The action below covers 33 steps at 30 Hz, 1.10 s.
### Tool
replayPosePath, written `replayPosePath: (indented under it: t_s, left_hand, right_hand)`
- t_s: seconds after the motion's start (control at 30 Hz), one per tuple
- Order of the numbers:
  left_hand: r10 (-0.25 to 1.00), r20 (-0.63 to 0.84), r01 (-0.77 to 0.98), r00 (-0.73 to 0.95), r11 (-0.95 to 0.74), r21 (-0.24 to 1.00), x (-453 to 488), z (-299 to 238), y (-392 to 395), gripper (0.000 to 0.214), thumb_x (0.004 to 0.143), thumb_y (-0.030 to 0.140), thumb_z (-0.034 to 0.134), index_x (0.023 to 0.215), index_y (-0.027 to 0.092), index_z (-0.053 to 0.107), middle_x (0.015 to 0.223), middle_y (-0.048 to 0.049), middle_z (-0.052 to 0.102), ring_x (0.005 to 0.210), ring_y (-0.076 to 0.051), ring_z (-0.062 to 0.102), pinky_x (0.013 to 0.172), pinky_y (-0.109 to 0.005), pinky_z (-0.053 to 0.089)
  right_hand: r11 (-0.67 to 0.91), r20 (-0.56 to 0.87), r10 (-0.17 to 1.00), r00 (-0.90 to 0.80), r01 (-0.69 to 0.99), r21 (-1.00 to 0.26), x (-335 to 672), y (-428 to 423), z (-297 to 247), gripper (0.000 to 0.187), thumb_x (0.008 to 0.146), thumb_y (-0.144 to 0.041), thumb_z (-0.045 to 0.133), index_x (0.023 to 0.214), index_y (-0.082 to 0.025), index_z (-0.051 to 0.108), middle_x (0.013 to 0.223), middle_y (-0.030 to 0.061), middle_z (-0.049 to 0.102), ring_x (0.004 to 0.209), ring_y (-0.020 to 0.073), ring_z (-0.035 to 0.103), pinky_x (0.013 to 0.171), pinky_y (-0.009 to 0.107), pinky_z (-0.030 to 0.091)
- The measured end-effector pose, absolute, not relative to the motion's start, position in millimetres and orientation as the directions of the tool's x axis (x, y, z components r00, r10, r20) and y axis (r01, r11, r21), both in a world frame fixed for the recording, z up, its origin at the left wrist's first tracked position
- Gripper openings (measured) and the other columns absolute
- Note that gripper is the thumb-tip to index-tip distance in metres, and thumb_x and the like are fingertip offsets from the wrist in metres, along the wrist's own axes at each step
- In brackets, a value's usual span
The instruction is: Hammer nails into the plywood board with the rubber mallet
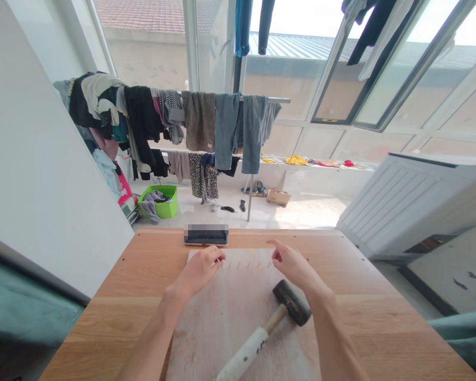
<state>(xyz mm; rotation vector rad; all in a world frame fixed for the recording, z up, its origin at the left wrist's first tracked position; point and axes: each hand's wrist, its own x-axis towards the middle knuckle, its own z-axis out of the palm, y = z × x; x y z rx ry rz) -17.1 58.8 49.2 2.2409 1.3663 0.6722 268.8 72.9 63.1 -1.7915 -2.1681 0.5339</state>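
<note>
A pale wooden board (234, 301) lies on the table, with a row of several thin nails (248, 265) standing up near its far edge. My left hand (202, 267) is at the left end of the row, fingers curled together; whether they hold a nail is hidden. At the right end is my right hand (293, 264), its index finger stretched out to the left and its other fingers bent, close to the last nail. A hammer (291, 302) with a black head and a white-wrapped handle rests slantwise on the board, beside my right forearm.
Behind the board a dark phone-like device (206, 235) lies on the wooden table (365, 296). Past the table stand a drying rack (249, 196) hung with clothes and a green basket (168, 201). A white ribbed unit (412, 196) is at the right, a pale panel (51, 148) at the left.
</note>
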Motion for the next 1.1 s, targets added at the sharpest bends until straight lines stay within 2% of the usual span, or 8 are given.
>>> replayPosePath:
  t_s: [0.6,0.9,1.1]
  left_hand:
    - [0.9,0.137,0.716,0.414,-0.415,0.562,-20,39,62,0.018,0.09,0.016,0.052,0.093,0.022,0.068,0.095,-0.0018,0.071,0.091,-0.018,0.065,0.086,-0.028,0.046]
    - [0.902,0.101,0.681,0.42,-0.387,0.622,-13,40,62,0.02,0.087,0.012,0.05,0.092,0.019,0.068,0.095,-0.0045,0.073,0.092,-0.02,0.066,0.086,-0.028,0.049]
    - [0.894,0.177,0.655,0.412,-0.426,0.624,-12,40,62,0.017,0.088,0.013,0.051,0.091,0.02,0.066,0.093,-0.0033,0.071,0.089,-0.018,0.066,0.083,-0.028,0.049]
  right_hand:
    - [0.211,-0.027,0.969,-0.247,0.875,-0.436,269,81,41,0.063,0.069,-0.002,0.052,0.128,-0.021,0.062,0.081,0.0,0.074,0.076,0.017,0.064,0.078,0.025,0.042]
    - [0.203,-0.047,0.967,-0.251,0.867,-0.455,268,83,39,0.06,0.072,-0.004,0.055,0.128,-0.022,0.062,0.081,-0.0006,0.073,0.076,0.0161,0.065,0.072,0.023,0.042]
    - [0.2,-0.031,0.97,-0.24,0.867,-0.457,267,83,41,0.057,0.073,-0.004,0.055,0.126,-0.023,0.064,0.082,-0.0004,0.074,0.075,0.0166,0.064,0.074,0.025,0.042]
